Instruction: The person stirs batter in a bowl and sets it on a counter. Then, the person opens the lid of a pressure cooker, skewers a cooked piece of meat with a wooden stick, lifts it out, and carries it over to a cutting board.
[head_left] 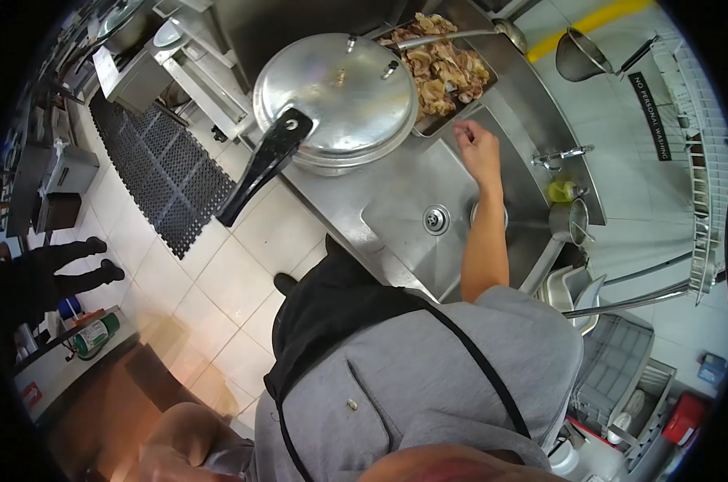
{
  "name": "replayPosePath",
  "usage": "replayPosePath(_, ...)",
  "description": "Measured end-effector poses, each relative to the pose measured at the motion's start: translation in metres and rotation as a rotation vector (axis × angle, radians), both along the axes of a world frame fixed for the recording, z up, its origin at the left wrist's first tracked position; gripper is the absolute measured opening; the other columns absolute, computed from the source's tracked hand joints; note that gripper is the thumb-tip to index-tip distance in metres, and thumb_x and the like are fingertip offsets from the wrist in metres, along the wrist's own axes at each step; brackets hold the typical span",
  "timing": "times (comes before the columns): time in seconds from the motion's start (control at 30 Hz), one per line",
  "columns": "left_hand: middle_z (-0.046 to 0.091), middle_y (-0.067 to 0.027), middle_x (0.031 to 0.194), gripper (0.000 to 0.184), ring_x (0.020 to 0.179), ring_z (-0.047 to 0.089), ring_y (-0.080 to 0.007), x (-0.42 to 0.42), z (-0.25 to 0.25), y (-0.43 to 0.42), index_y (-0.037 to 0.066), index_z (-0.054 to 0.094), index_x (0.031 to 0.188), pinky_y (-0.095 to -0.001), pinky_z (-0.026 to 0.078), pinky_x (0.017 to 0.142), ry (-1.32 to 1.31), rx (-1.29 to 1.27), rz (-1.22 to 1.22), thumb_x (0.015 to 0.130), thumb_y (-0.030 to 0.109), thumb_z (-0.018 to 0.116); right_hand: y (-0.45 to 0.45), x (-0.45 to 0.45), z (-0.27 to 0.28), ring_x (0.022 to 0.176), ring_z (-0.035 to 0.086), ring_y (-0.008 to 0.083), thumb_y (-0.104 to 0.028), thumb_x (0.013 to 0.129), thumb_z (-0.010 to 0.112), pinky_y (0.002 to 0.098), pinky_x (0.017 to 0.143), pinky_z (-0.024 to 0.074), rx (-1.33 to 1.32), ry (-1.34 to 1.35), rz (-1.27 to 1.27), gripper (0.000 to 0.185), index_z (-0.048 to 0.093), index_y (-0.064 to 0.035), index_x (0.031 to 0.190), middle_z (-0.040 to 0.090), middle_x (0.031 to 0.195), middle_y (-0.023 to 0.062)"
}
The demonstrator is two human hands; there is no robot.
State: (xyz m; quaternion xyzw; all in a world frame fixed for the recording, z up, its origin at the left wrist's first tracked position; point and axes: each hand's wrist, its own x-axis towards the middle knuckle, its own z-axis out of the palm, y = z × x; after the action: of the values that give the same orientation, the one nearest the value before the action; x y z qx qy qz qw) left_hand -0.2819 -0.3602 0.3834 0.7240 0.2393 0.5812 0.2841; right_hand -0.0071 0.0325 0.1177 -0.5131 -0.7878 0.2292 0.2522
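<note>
My right hand reaches over the sink, its fingers curled together beside the near corner of a metal tray. Whether anything small is between the fingertips cannot be made out. Pieces of cooked-looking meat fill the tray, and a ladle lies across its far side. To the left of the tray stands a large lidded pressure cooker with a black handle. At the bottom left, a bare bent arm is blurred; my left hand's fingers cannot be made out there.
A faucet, a yellow-green bottle and a metal pot are right of the sink. A strainer hangs on the wall. A black mat lies on the floor. Another person's legs show at the left.
</note>
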Motion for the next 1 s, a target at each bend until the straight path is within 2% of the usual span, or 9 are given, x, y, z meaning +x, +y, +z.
replayPosePath(0.03, 0.046, -0.0035, 0.053, 0.025, 0.042, 0.037, -0.0157, -0.004, -0.001, -0.013, 0.008, 0.045, 0.056, -0.0341, 0.042, 0.05, -0.036, -0.024, -0.03, 0.077, 0.016, 0.058, -0.006, -0.003, 0.005, 0.062, 0.062, 0.0242, -0.019, 0.086, 0.062, 0.035, 0.061, 0.0485, 0.036, -0.013, -0.001, 0.021, 0.068, -0.0043, 0.1, 0.066, 0.071, 0.0149)
replayPosePath(0.13, 0.045, -0.0045, 0.052, 0.028, 0.041, 0.038, -0.016, -0.019, -0.007, -0.05, 0.006, 0.046, 0.054, -0.0326, 0.042, 0.048, -0.027, 0.128, 0.033, 0.075, 0.019, 0.058, -0.028, -0.019, 0.025, 0.063, 0.064, 0.0247, -0.019, 0.086, 0.063, 0.0356, 0.063, 0.0493, 0.089, -0.038, -0.045, 0.02, 0.068, -0.0044, 0.099, 0.066, 0.072, 0.0154)
replayPosePath(0.23, 0.045, -0.0048, 0.05, 0.03, 0.041, 0.04, -0.0161, -0.034, -0.004, -0.093, 0.006, 0.044, 0.053, -0.0313, 0.043, 0.047, -0.003, 0.052, 0.067, 0.075, 0.02, 0.058, -0.052, -0.036, 0.039, 0.065, 0.065, 0.0259, -0.019, 0.086, 0.063, 0.0355, 0.064, 0.0499, 0.175, -0.009, -0.034, 0.02, 0.068, -0.0047, 0.099, 0.066, 0.073, 0.0163)
replayPosePath(0.47, 0.047, -0.0059, 0.052, 0.029, 0.042, 0.041, -0.0167, -0.081, -0.01, -0.167, 0.005, 0.044, 0.053, -0.0308, 0.043, 0.047, -0.014, 0.232, -0.003, 0.077, 0.017, 0.057, -0.113, -0.09, 0.074, 0.068, 0.066, 0.0279, -0.018, 0.085, 0.063, 0.0346, 0.066, 0.0504, 0.288, 0.02, -0.005, 0.021, 0.068, -0.0024, 0.099, 0.067, 0.076, 0.0175)
replayPosePath(0.53, 0.048, -0.0065, 0.053, 0.026, 0.043, 0.043, -0.0176, -0.085, -0.009, -0.182, 0.003, 0.047, 0.054, -0.0303, 0.043, 0.046, -0.009, 0.091, 0.025, 0.073, 0.015, 0.058, -0.13, -0.1, 0.079, 0.068, 0.066, 0.0281, -0.018, 0.085, 0.063, 0.034, 0.065, 0.0504, 0.251, -0.005, 0.056, 0.022, 0.067, -0.0013, 0.099, 0.068, 0.076, 0.0171)
replayPosePath(0.77, 0.048, -0.0072, 0.054, 0.021, 0.045, 0.046, -0.0206, -0.101, -0.009, -0.163, -0.002, 0.051, 0.056, -0.0297, 0.043, 0.047, -0.013, 0.195, 0.018, 0.064, 0.014, 0.063, -0.167, -0.088, 0.071, 0.067, 0.065, 0.0316, -0.019, 0.084, 0.064, 0.0373, 0.066, 0.0508, 0.189, -0.077, 0.028, 0.02, 0.068, -0.0049, 0.097, 0.068, 0.078, 0.0181)
replayPosePath(0.87, 0.05, -0.0078, 0.056, 0.02, 0.048, 0.048, -0.0221, -0.105, 0.001, -0.158, -0.003, 0.054, 0.06, -0.0307, 0.045, 0.048, 0.08, 0.057, -0.024, 0.065, 0.014, 0.065, -0.163, -0.069, 0.058, 0.069, 0.065, 0.0337, -0.019, 0.084, 0.064, 0.039, 0.068, 0.0512, 0.157, -0.067, -0.008, 0.018, 0.068, -0.0057, 0.096, 0.068, 0.078, 0.0187)
replayPosePath(0.97, 0.056, -0.0102, 0.066, 0.028, 0.059, 0.054, -0.0228, -0.114, 0.016, -0.149, -0.004, 0.062, 0.077, -0.0355, 0.049, 0.056, 0.329, -0.321, 0.124, 0.078, 0.023, 0.067, -0.158, -0.048, 0.05, 0.074, 0.065, 0.036, -0.02, 0.085, 0.064, 0.041, 0.07, 0.0511, 0.098, -0.081, -0.074, 0.019, 0.068, -0.0054, 0.095, 0.068, 0.08, 0.0193)
replayPosePath(1.0, 0.056, -0.0102, 0.066, 0.028, 0.059, 0.054, -0.0228, -0.126, 0.005, -0.134, -0.004, 0.062, 0.077, -0.0355, 0.049, 0.056, 0.353, -0.331, 0.104, 0.078, 0.023, 0.067, -0.153, -0.039, 0.047, 0.075, 0.065, 0.0368, -0.02, 0.085, 0.063, 0.0413, 0.07, 0.051, 0.094, -0.09, -0.097, 0.019, 0.068, -0.0054, 0.096, 0.067, 0.081, 0.0196)
